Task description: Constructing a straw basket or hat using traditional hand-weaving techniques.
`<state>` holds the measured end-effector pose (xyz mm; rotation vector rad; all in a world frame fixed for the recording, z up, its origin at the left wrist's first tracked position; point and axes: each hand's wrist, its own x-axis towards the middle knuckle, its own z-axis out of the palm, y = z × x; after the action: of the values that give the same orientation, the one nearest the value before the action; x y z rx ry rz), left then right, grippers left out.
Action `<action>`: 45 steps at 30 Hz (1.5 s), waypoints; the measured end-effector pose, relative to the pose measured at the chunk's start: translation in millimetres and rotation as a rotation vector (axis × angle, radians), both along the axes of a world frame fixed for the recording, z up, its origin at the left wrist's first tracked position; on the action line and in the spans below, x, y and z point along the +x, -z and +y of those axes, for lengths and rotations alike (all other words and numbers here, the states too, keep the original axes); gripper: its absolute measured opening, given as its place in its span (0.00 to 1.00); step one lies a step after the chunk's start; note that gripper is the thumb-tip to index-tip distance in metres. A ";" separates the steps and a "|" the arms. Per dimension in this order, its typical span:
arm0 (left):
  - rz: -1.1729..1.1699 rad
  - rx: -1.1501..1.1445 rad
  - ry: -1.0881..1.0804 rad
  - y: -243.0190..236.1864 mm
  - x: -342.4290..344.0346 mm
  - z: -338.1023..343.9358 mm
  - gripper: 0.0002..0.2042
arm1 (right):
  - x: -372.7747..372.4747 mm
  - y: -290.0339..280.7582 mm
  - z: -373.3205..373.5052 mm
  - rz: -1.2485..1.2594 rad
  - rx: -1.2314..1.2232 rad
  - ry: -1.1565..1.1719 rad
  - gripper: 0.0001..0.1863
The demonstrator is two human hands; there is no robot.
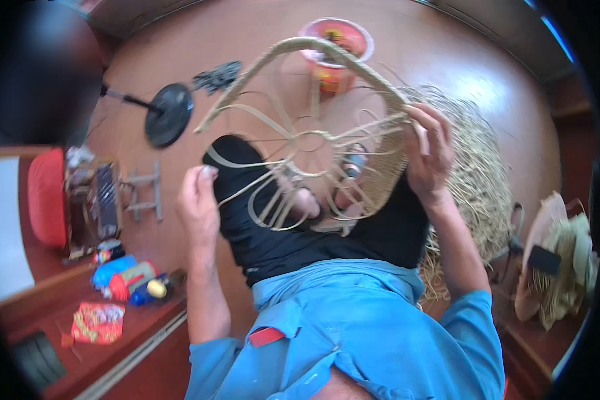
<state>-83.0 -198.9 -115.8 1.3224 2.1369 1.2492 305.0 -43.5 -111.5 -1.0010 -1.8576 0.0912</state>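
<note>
A pale woven straw piece [383,170] hangs in front of my knees, with a thick plaited band [273,50] arching over its far side. At its middle is a small straw ring [311,134], from which thin strands fan out in loops. My right hand [430,143] is closed on the piece's right edge, thumb and fingers pinching the plait. On the left, my left hand [200,197] is raised beside the piece with its fingers pressed together. A strand end lies close to those fingertips; whether they grip it is not clear.
A heap of loose straw [470,173] lies on the floor to the right. Ahead stands a red and pink bucket [337,77]; a black round stand base [169,115] is at far left. Coloured packages [130,277] lie on a red wooden surface at left. A dark phone-like slab [545,260] rests at right.
</note>
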 end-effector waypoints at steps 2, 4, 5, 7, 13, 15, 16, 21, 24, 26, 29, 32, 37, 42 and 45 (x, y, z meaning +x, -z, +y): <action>-0.066 0.055 0.035 12.5 4.6 1.1 0.12 | 16.7 6.5 3.8 0.094 -0.021 0.030 0.14; -0.046 0.044 0.036 16.6 -1.1 -1.3 0.11 | 47.1 21.2 9.4 0.145 -0.078 0.152 0.12; -0.082 0.031 -0.012 18.8 -4.4 -2.0 0.12 | 66.2 33.5 13.2 0.174 -0.161 0.220 0.11; -0.090 -0.007 -0.032 20.7 -14.0 -4.2 0.12 | 108.4 70.0 21.6 0.327 -0.275 0.318 0.11; -0.078 0.110 0.017 17.4 -29.3 -3.3 0.15 | 236.6 217.2 -24.9 0.518 -0.914 0.755 0.16; -0.100 0.115 0.008 12.9 -28.8 1.1 0.15 | 261.1 251.7 -54.5 0.482 -1.226 0.839 0.20; -0.123 0.149 -0.022 9.5 -28.1 2.9 0.16 | 263.7 268.5 -63.8 0.351 -1.250 0.845 0.20; -0.209 0.212 -0.043 -7.6 -19.7 10.6 0.16 | 262.9 303.2 -96.6 0.102 -1.372 0.876 0.21; -0.209 0.207 -0.028 -14.4 -14.1 14.7 0.16 | 256.0 298.7 -99.8 0.055 -1.357 0.864 0.22; -0.200 0.198 -0.025 -18.4 -9.5 16.4 0.16 | 253.4 288.8 -97.9 -0.030 -1.409 0.835 0.23; -0.191 0.202 0.006 -25.4 3.8 18.0 0.16 | 245.9 266.3 -91.5 -0.189 -1.440 0.812 0.16; -0.216 0.202 0.061 -36.5 31.7 17.0 0.15 | 230.6 227.1 -72.8 0.670 -1.456 0.672 0.15; -0.338 -0.043 0.506 -50.8 117.5 15.8 0.14 | 166.5 97.2 -59.2 0.770 -0.908 0.404 0.16; -0.423 -0.101 0.837 -54.0 189.5 19.4 0.27 | 43.2 0.0 -122.0 0.220 -0.428 -0.201 0.07; -0.314 -0.021 0.972 -48.9 201.1 20.0 0.27 | -5.0 -5.7 -133.8 0.147 -0.318 -0.333 0.09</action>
<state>118.1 -178.9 -66.8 1.6851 1.0255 0.9013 300.1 -177.3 -105.8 -0.8590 -1.8924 0.6593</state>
